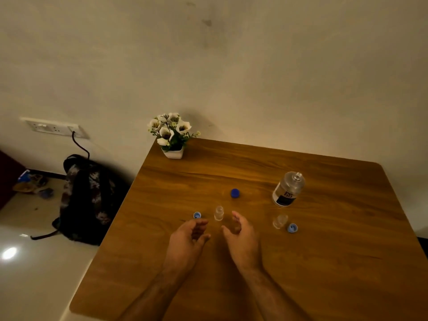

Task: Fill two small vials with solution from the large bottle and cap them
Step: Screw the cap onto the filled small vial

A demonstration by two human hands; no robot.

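Both hands empty rn. My left hand (pixel 188 234) and right hand (pixel 240 232) sit on the wooden table (pixel 324 262), palms facing each other, fingers loosely curled, holding nothing.

The near-left small clear glass vial (pixel 218 213) stands upright just beyond the gap btwn my hands, uncapped. Its light-blue cap (pixel 197 215) lies to its left, just past my left fingertips. The second small clear vial (pixel 279 221) is off to the right w/ its own light-blue cap (pixel 292 227) touching or nearly touching it. The large clear bottle w/ dark label (pixel 288 189) stands far right, open; the dark-blue round cap (pixel 235 193), prob its lid, lies mid-table.

Can't tell if either vial has liquid in it yet.

Risks: vials are tiny & light, so closing in fast could knock the near one over. Big bottle mouth vs narrow vial neck means likely spill unless I steady the vial. Reaching right could clip the second vial.
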